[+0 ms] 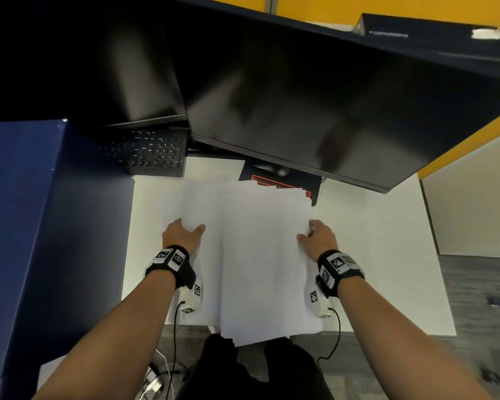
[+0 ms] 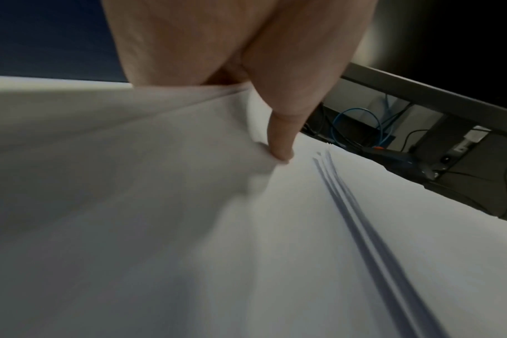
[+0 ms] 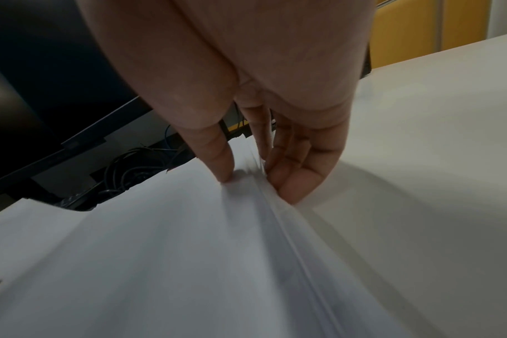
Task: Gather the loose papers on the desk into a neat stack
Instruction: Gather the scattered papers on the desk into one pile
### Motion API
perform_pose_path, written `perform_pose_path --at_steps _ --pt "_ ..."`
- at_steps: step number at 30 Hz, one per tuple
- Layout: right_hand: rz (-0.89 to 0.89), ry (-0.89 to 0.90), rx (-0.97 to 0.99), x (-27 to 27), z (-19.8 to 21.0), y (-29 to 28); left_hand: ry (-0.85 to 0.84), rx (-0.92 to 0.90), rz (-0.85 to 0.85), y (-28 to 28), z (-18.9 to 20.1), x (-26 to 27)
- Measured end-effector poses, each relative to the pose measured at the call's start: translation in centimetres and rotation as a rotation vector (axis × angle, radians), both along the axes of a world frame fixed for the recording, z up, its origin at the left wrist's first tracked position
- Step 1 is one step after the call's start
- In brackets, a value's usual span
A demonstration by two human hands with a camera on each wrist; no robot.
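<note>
A thick pile of white papers (image 1: 263, 255) lies in the middle of the white desk (image 1: 381, 255), its near end hanging over the front edge. More white sheets (image 1: 202, 197) fan out from under its left side. My left hand (image 1: 185, 229) grips these left sheets, thumb (image 2: 281, 144) on top, the other fingers hidden beneath the lifted paper (image 2: 159, 183). At the pile's right edge my right hand (image 1: 309, 230) pinches the papers (image 3: 188, 251), with its thumb (image 3: 217, 164) on top and its fingers (image 3: 298, 180) against the side.
Two dark monitors (image 1: 300, 111) loom over the back of the desk. A black stand base (image 1: 283, 180) with a red outline touches the far end of the papers. A black keyboard (image 1: 153, 153) sits back left, beside a blue partition (image 1: 41, 212). Cables hang below the desk.
</note>
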State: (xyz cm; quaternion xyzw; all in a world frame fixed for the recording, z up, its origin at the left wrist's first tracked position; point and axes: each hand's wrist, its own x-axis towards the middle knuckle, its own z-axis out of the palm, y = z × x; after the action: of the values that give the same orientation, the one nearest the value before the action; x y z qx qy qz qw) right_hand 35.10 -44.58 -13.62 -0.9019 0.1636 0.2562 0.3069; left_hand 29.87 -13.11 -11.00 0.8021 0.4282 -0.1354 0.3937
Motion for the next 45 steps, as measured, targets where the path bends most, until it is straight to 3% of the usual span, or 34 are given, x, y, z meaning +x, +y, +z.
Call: perform_pose_path --at_steps 4,10,17,23,26,28,30,33,38,42,45 --pt "-0.088 -0.013 0.01 -0.7 0.0 -1.6 -0.13 0.036 0.198 1.6 0.2 -1.0" --pt "-0.103 0.017 0.024 -2.9 -0.2 -2.0 0.01 -0.026 0.123 1.7 -0.3 -2.5" --pt "-0.101 0.02 0.037 -2.8 -0.3 0.1 -0.054 -0.129 0.081 -1.9 -1.2 -0.9" --pt "-0.051 0.152 0.033 -4.6 0.9 -3.6 0.247 -0.331 -0.309 1.9 -1.2 -3.8" --pt "0.074 0.204 0.049 -7.1 0.8 -2.8 0.353 -0.179 -0.608 1.0 -2.1 -6.1" --pt "0.159 0.18 -0.026 -8.1 0.9 -1.6 0.341 -0.085 -0.672 -0.4 -2.5 -6.7" --pt "0.176 0.201 -0.04 -7.8 0.8 -1.1 0.317 -0.092 -0.632 -1.3 -2.5 -6.8" --pt "0.063 0.249 0.007 -5.9 1.6 -1.7 0.252 -0.1 -0.493 -0.9 -1.0 -5.4" --pt "-0.104 0.032 0.015 0.3 2.2 -2.0 -0.002 0.035 -0.311 -0.3 -0.7 1.1" --pt "0.027 0.009 -0.019 3.3 3.1 1.8 -0.07 -0.001 -0.287 -2.3 -1.4 4.5" --pt "-0.038 -0.042 -0.003 4.5 3.5 2.9 -0.137 -0.026 -0.234 -2.7 -1.8 4.6"
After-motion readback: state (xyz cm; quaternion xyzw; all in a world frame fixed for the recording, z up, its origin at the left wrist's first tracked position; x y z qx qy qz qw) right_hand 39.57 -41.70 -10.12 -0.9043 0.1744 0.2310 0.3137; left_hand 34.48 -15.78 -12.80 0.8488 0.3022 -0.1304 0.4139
